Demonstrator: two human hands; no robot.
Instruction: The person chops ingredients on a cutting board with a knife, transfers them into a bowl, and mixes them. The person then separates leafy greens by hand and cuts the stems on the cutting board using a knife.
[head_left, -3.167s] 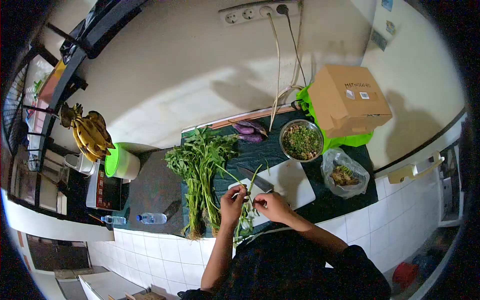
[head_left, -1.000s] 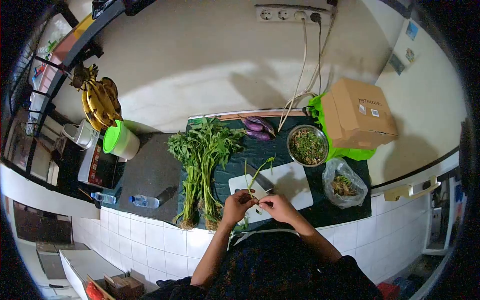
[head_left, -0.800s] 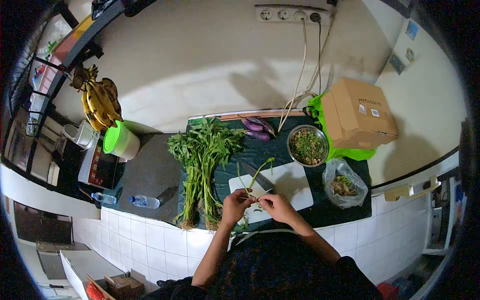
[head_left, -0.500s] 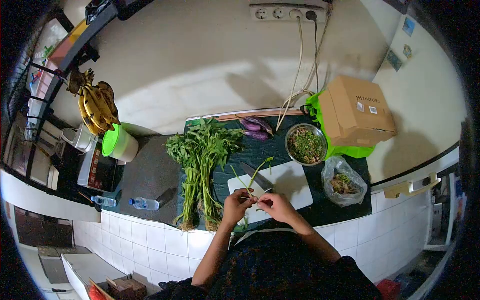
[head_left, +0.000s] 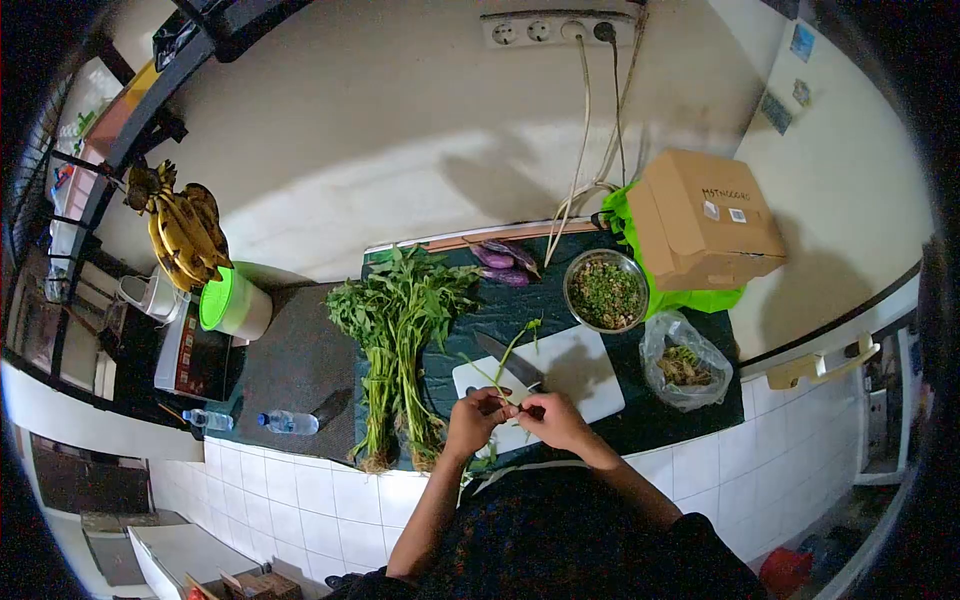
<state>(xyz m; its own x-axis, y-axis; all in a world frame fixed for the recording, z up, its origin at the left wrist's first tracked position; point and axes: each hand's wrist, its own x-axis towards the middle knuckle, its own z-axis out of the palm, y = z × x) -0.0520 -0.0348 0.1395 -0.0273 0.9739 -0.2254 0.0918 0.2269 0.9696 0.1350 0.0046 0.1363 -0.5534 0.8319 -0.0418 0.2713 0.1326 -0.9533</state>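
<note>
My left hand [head_left: 478,420] and my right hand [head_left: 553,420] meet over the near part of a white cutting board [head_left: 590,375]. Both are closed, their fingertips pinching a thin green vegetable stem [head_left: 506,358] that rises from between them, a few small leaves at its tip. Behind the stem a knife [head_left: 522,373] lies on the board, blade pointing away to the left. Left of the board, two bundles of leafy greens [head_left: 400,310] rest side by side, roots toward me. Small green scraps [head_left: 486,455] lie near my left wrist.
Purple eggplants [head_left: 505,262] lie behind the board. To the right are a metal bowl of chopped greens [head_left: 606,290], a clear plastic bag of trimmings [head_left: 685,365] and a cardboard box [head_left: 705,220]. Water bottles [head_left: 290,422] lie at left, below hanging bananas [head_left: 185,235] and a green-lidded tub [head_left: 240,305].
My hands have drawn slightly closer together at the stem, which stays pinched between them. The view has shifted a little; the objects on the counter stay in place.
</note>
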